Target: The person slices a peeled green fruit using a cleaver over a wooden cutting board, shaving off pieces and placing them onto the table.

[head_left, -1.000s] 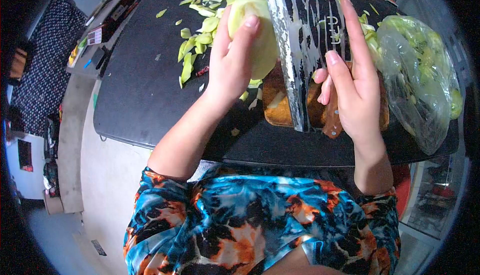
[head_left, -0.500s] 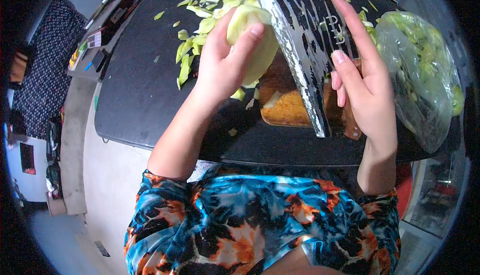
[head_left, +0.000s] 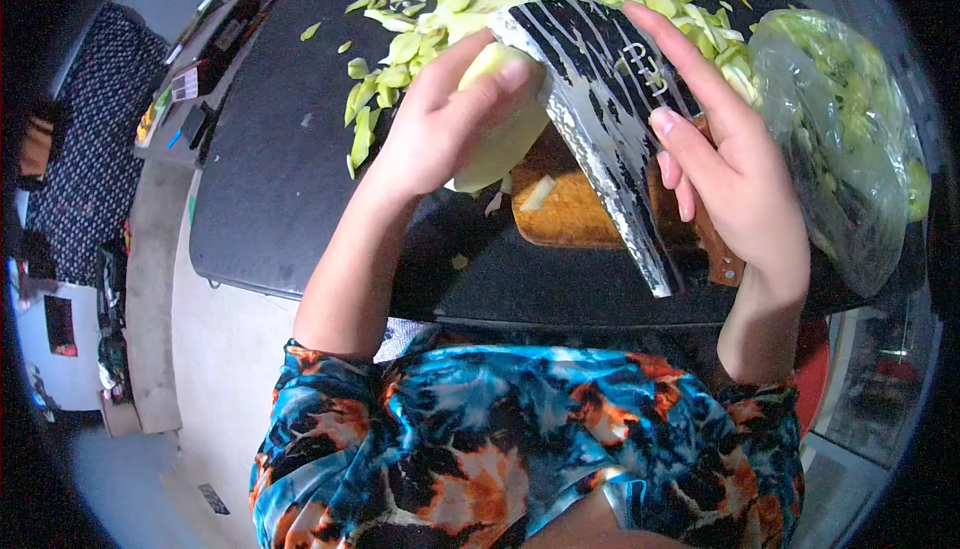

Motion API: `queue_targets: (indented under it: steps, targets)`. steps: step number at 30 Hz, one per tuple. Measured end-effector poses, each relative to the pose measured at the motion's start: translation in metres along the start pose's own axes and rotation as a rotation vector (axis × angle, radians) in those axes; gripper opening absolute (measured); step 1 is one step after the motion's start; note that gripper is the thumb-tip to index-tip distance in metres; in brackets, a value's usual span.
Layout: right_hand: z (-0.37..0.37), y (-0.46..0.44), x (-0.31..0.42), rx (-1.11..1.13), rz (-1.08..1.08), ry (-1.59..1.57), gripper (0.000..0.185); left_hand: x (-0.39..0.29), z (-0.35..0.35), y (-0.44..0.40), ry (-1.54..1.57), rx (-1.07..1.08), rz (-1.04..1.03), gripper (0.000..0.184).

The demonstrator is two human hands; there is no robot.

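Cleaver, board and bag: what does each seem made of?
Cleaver: likely steel, dark and streaky, with a bright, reflective band along its edge; its brown handle looks wooden, with a shiny rivet.
Board: probably wood, smooth and slightly glossy, judging by its warm, mottled brown.
Bag: thin, clear plastic, given its glossy creases and the green pieces showing through.

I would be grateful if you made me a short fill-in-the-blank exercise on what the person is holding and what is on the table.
1. A pale green vegetable is held in the person's ____ hand.
2. The right hand holds a broad knife whose handle is coloured ____.
3. A clear plastic bag rests on the ____ side of the table as pictured.
4. The table top is coloured ____.

Missing words: left; brown; right; black.
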State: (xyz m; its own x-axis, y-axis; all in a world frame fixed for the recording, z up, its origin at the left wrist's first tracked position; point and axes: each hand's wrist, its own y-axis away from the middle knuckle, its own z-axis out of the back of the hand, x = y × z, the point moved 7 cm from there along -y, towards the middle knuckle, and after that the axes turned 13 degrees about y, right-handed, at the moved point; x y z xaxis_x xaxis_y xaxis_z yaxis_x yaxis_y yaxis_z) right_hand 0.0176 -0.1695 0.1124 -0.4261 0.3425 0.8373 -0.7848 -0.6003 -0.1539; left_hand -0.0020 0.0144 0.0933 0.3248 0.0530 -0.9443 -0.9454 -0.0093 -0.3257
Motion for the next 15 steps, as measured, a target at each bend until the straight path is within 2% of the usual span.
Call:
queue_targets:
  steps: [3, 15]
  targets:
    - [-0.0042, -0.0026, -0.0037, 0.009, 0.01, -0.087, 0.053, 0.0029, -0.0018, -0.0024, 0.177, -0.035, 0.013, 0.033]
    - [-0.0097, -0.0051, -0.0045, -0.014, 0.003, -0.196, 0.053, 0.0048, 0.0023, -0.0022, 0.121, -0.063, -0.084, 0.025]
